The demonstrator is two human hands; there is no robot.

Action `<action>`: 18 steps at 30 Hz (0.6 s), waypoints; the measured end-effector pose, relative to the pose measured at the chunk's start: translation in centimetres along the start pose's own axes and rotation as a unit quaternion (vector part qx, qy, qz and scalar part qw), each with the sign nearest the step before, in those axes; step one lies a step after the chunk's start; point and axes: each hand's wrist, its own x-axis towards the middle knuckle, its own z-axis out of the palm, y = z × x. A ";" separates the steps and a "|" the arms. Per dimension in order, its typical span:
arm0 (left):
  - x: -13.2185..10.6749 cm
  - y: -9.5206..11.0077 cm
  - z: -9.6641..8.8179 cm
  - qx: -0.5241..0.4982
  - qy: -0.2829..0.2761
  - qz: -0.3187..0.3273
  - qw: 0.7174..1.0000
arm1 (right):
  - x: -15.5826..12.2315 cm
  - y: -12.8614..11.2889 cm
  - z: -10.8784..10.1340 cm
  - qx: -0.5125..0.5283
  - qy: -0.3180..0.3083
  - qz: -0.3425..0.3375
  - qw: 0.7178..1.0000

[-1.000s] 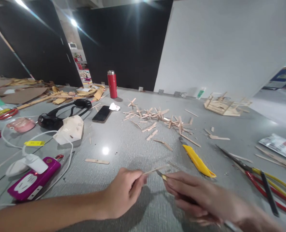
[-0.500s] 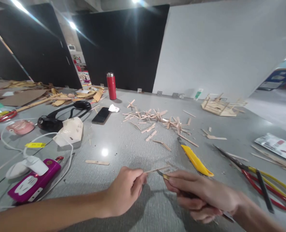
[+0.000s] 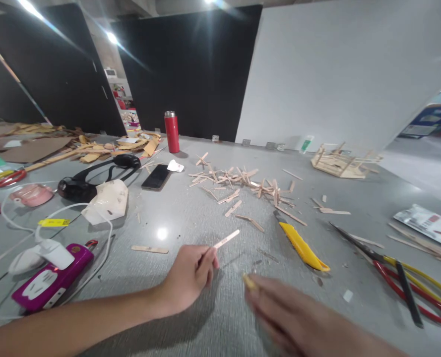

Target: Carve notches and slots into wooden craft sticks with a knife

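Observation:
My left hand (image 3: 190, 272) is closed in a pinch on one end of a wooden craft stick (image 3: 227, 239), whose other end points up and to the right. Blurred by motion, my right hand (image 3: 287, 310) is wrapped around a slim craft knife (image 3: 248, 281); only its brass-coloured front part shows. The knife and the stick are apart. Another craft stick (image 3: 149, 249) lies flat to the left of my left hand. Beyond my right hand rests a yellow box cutter (image 3: 302, 246). Small chips and shavings (image 3: 268, 255) are scattered between the hands and the cutter.
A heap of cut sticks (image 3: 242, 182) lies mid-table. Large scissors (image 3: 395, 265) with red and yellow handles are at right, a stick-built frame (image 3: 341, 163) behind. Leftward are a purple power strip (image 3: 56, 277), white cables, a phone (image 3: 157, 177), a black headset (image 3: 81, 183) and a red bottle (image 3: 172, 133).
My right hand has drawn the knife down, away from the stick. My left hand has shifted slightly left and up, and its stick now tilts more steeply with its flat face showing.

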 end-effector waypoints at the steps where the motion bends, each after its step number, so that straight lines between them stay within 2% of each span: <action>1: 0.0 0.1 -0.1 -0.013 -0.006 -0.008 1.000 | 0.1 -0.1 -0.6 -0.006 0.027 0.004 1.000; 4: -0.2 0.4 -0.3 -0.047 -0.035 -0.029 0.998 | 1.1 -0.2 -1.3 -0.062 0.183 -0.054 0.980; 6: -0.3 0.7 -0.6 -0.062 -0.055 -0.039 0.996 | 1.8 -0.2 -1.0 -0.161 0.275 -0.114 0.941; 7: -0.3 0.8 -0.7 -0.071 -0.064 -0.044 0.994 | 2.0 -0.1 -0.8 -0.215 0.294 -0.137 0.921; 9: -0.4 1.1 -1.1 -0.100 -0.088 -0.054 0.990 | 2.3 0.0 -0.4 -0.297 0.296 -0.174 0.891; 11: -0.5 1.4 -1.4 -0.143 -0.120 -0.067 0.980 | 2.5 0.3 0.0 -0.314 0.286 -0.211 0.881; 13: -0.7 1.9 -1.6 -0.178 -0.156 -0.084 0.968 | 2.7 0.5 0.4 -0.292 0.291 -0.222 0.883; 16: -1.2 2.5 -1.6 -0.200 -0.209 -0.114 0.950 | 2.9 0.6 0.8 -0.255 0.310 -0.200 0.894; 18: -1.6 2.9 -1.4 -0.204 -0.221 -0.130 0.945 | 2.8 0.6 0.9 -0.258 0.325 -0.204 0.887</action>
